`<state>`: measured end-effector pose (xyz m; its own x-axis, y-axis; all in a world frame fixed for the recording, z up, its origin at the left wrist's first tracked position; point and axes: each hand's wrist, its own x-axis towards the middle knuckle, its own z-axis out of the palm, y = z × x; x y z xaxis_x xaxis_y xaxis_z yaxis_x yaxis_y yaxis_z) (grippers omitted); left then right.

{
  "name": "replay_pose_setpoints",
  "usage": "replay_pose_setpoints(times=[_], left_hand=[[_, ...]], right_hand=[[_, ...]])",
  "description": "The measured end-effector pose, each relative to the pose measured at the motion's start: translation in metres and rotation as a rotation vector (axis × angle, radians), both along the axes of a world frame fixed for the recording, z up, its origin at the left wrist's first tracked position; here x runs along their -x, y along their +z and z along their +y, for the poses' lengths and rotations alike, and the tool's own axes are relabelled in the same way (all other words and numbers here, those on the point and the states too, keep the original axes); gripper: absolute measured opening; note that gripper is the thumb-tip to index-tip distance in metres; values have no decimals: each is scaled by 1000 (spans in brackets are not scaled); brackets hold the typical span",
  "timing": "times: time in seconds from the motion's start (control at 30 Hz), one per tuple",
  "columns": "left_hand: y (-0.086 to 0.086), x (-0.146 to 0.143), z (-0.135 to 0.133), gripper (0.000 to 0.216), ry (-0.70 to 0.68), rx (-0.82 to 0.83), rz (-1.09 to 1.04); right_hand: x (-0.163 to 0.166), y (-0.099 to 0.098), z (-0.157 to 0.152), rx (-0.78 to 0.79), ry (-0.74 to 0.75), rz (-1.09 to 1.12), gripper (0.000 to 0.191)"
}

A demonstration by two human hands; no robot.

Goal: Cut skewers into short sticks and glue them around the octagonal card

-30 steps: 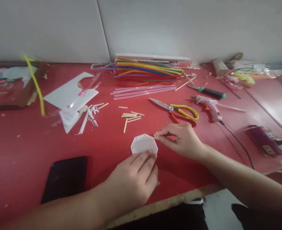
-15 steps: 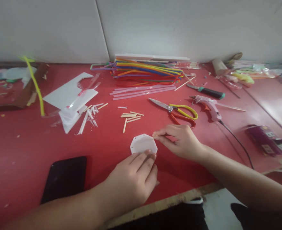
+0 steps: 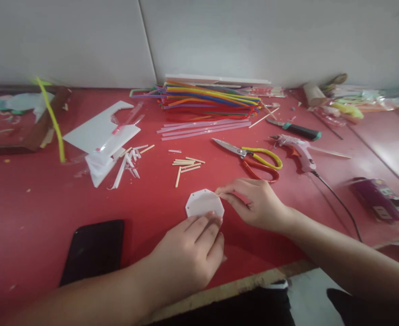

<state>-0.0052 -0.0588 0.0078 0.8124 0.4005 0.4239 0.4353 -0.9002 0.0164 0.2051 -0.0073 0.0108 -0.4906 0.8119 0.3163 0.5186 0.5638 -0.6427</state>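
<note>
A white octagonal foam piece (image 3: 202,203) lies flat on the red table (image 3: 33,203). My left hand (image 3: 189,253) rests on its near edge, fingers pressed down together on it. My right hand (image 3: 254,201) pinches a thin wooden stick whose tip meets the octagon's right edge; the stick is mostly hidden by my fingers.
Several short cut sticks (image 3: 186,165) lie behind the octagon. Scissors (image 3: 250,156), a pink glue gun (image 3: 296,149) with its cord, a utility knife (image 3: 296,129), coloured straws (image 3: 206,99), white foam scraps (image 3: 102,140) and a black phone (image 3: 92,251) are spread around. A purple box (image 3: 377,197) sits right.
Both hands stay nearly where they were. The right hand's pinch has crept slightly closer to the octagon's edge, and less of the stick shows.
</note>
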Motion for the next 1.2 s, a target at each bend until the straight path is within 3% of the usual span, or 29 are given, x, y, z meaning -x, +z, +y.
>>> replay_pose_setpoints(times=[0.17, 0.53, 0.7, 1.2], left_hand=[[-1, 0, 0, 21, -2, -6, -1], [-1, 1, -1, 18, 6, 7, -6], [-2, 2, -1, 20, 6, 6, -7], [0, 2, 0, 20, -1, 2, -11]], right_hand=[[1, -1, 2, -5, -20, 9, 5], [2, -2, 1, 35, -4, 24, 14], [3, -5, 4, 36, -18, 21, 6], [2, -5, 5, 54, 19, 51, 5]])
